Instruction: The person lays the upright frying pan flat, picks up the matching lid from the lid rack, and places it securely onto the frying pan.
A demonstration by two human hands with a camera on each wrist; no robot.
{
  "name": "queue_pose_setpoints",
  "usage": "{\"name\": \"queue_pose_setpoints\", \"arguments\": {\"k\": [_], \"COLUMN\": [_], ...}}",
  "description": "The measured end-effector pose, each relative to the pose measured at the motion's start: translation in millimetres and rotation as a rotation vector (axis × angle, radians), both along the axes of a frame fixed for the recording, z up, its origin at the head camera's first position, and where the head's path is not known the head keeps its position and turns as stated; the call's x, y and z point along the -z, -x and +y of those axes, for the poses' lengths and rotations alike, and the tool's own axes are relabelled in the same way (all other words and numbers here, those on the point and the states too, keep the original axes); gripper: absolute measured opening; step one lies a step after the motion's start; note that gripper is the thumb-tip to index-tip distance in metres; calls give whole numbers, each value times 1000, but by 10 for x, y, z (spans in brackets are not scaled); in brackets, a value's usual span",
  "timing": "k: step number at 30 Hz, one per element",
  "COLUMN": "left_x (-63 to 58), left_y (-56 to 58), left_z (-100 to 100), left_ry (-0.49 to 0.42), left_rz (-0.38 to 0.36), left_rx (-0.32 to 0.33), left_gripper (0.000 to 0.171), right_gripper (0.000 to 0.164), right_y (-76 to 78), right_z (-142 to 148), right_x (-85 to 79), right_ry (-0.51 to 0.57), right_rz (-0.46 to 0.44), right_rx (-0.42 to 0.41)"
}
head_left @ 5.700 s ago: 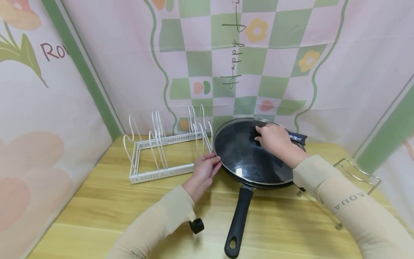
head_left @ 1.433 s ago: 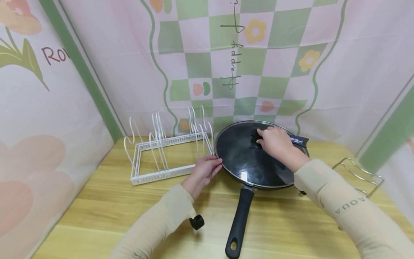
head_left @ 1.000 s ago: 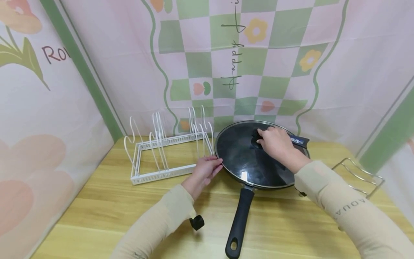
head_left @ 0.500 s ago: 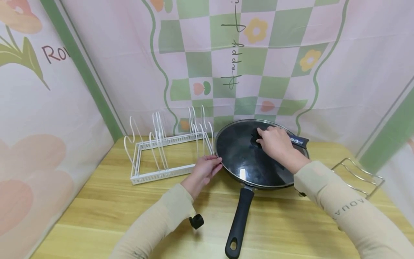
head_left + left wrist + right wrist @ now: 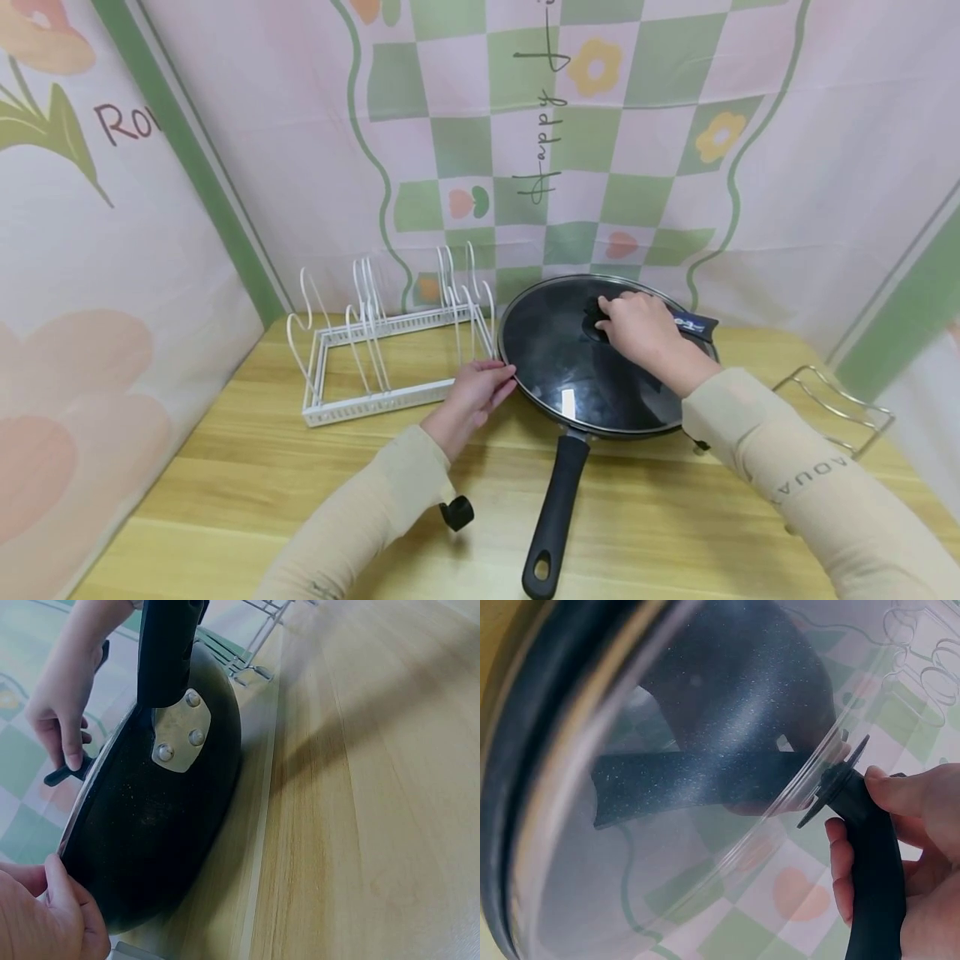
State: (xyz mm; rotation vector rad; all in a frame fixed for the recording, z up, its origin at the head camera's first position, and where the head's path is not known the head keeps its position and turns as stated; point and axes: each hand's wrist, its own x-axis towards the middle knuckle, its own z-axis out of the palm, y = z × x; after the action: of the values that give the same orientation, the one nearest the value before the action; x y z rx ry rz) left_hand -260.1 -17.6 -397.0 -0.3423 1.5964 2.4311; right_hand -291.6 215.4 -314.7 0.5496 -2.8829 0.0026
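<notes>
A black frying pan (image 5: 157, 825) rests on the table, its long black handle (image 5: 557, 508) toward me. A round glass lid (image 5: 566, 358) with a metal rim covers it. My right hand (image 5: 647, 333) grips the lid's black upright handle (image 5: 874, 862), thumb on one side and fingers curled round the other. My left hand (image 5: 472, 398) pinches the left edge, seen closely in the left wrist view; whether its fingers hold the lid's rim alone or the pan's too, I cannot tell. Printing marks part of the lid handle (image 5: 693, 325).
Left of the pan stands a white wire rack (image 5: 375, 407) with upright loops, close to the pan's edge. A silver wire rack (image 5: 840, 396) is partly behind my right sleeve. A patterned cloth (image 5: 525, 125) hangs behind the wooden table (image 5: 225, 500).
Both hands keep their places on the lid's handle and edge. The pan looks slightly lower and right of where it was in the oldest frame. The glare on the glass shifts a little.
</notes>
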Motion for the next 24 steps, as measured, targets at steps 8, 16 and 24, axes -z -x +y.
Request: {"name": "queue_pose_setpoints", "arguments": {"k": [8,16,24], "left_x": [-8,-25,-40], "left_y": [15,29,26], "left_z": [3,-1,-11], "left_ry": [-7,-10,1], "left_rz": [-16,-2,-5], "left_rx": [-2,11,24], "left_gripper": [19,18,17], "right_gripper": [47,46,44], "right_y": [22,46,50], "right_z": [3,1,0], "right_x": [-11,-32,-27], "right_ry": [0,-2,-11], "right_rz": [-31,-36,-32], "right_rx": [5,7,-9]}}
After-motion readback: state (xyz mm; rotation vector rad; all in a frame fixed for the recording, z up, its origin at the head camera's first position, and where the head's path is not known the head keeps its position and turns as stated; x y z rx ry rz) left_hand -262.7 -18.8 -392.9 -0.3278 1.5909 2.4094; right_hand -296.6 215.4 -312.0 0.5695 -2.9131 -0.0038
